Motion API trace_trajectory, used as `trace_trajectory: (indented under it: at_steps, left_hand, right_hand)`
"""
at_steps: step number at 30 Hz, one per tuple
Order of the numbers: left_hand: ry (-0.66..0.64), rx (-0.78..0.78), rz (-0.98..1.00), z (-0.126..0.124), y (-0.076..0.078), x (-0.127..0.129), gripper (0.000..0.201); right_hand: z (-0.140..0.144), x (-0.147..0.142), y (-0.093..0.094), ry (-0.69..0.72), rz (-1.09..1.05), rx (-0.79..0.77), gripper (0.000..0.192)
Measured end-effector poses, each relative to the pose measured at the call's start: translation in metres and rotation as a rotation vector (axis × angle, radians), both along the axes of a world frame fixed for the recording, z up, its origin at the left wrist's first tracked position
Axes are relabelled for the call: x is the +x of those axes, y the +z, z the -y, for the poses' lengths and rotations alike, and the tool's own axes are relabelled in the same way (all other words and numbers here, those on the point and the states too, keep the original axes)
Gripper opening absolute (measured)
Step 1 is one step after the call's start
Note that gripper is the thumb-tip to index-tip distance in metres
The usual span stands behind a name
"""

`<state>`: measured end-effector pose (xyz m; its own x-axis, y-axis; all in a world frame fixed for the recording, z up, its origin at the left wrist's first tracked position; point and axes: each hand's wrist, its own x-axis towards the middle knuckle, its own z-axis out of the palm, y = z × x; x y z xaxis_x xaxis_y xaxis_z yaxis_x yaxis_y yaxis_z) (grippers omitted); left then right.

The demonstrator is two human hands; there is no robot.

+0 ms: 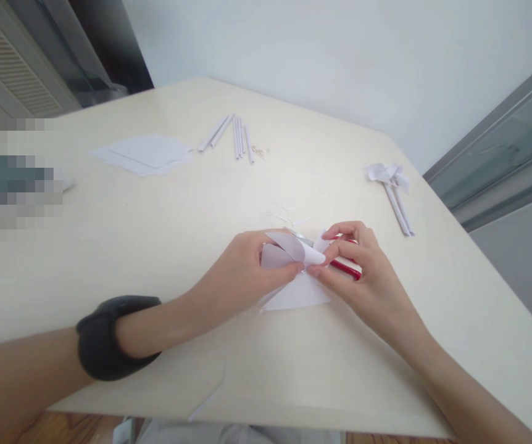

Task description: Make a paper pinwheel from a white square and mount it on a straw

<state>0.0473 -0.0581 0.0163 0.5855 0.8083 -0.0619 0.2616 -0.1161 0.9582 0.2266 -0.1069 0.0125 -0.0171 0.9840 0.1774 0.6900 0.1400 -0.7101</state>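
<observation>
Your left hand (pixel 241 271) and right hand (pixel 363 271) pinch a half-folded white paper pinwheel (pixel 291 253) mid-table; one finished white paper pinwheel (pixel 389 174) lies near the cream table's (pixel 155 246) right edge; white paper squares (pixel 148 153) wait untouched.

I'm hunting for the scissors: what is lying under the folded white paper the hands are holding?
A red-handled tool pokes out beneath the folded paper, under the right hand; its blades are covered, so scissors isn't certain. Left hand pinches the folds.

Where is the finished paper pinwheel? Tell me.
In the head view, the finished paper pinwheel lies at the table's right edge, beyond the right hand, apart from both hands.
</observation>
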Motion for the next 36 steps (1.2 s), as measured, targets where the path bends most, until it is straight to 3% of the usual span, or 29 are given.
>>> trace_trajectory:
  at_steps: [12, 36]
  left_hand:
    - [0.019, -0.03, -0.003, -0.0003, 0.005, 0.0017, 0.02]
    - [0.012, -0.028, 0.019, -0.0006, 0.0008, 0.0016, 0.021]
  right_hand:
    - [0.0015, -0.0034, 0.0006, -0.004, 0.0, 0.005, 0.012]
    - [0.0014, -0.0044, 0.0009, 0.007, 0.01, 0.022, 0.013]
